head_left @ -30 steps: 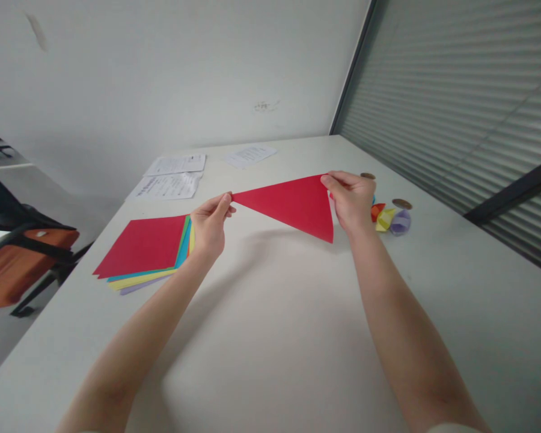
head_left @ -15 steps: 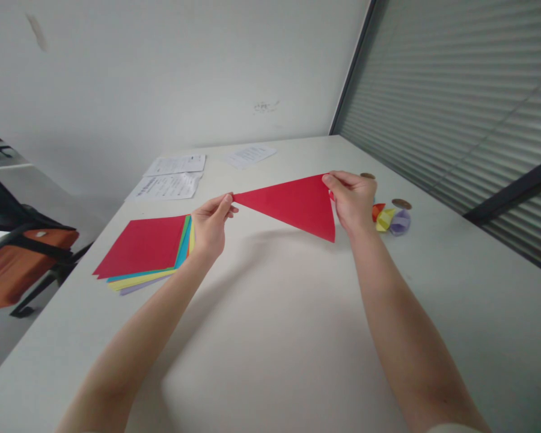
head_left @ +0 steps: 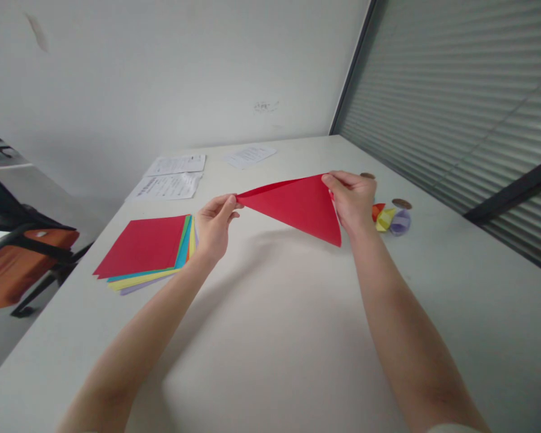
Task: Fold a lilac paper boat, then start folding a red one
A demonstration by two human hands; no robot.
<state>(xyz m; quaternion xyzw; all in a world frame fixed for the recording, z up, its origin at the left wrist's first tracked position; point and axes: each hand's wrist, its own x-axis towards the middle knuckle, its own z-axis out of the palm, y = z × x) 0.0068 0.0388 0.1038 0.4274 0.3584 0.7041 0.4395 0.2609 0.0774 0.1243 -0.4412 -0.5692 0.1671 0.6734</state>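
Note:
A sheet of red paper (head_left: 293, 207), folded into a triangle, is held in the air above the table between my two hands. My left hand (head_left: 217, 222) pinches its narrow left corner between thumb and fingers. At the upper right corner, my right hand (head_left: 352, 195) grips the sheet with the thumb on the near side. Along the top edge the layers stand slightly apart, and the lower right corner hangs free. Part of the sheet behind my right fingers is hidden.
A stack of coloured paper (head_left: 142, 243), red on top, lies left on the white table (head_left: 279, 337). Printed sheets (head_left: 169, 185) are at the back. Small folded paper pieces (head_left: 385, 219) and a brown disc (head_left: 401, 204) lie right. An orange chair (head_left: 31, 258) stands beyond the left edge.
My left hand has moved slightly right, towards my right hand. The top edge of the red paper has opened a little, and its lower right corner has shifted right and down.

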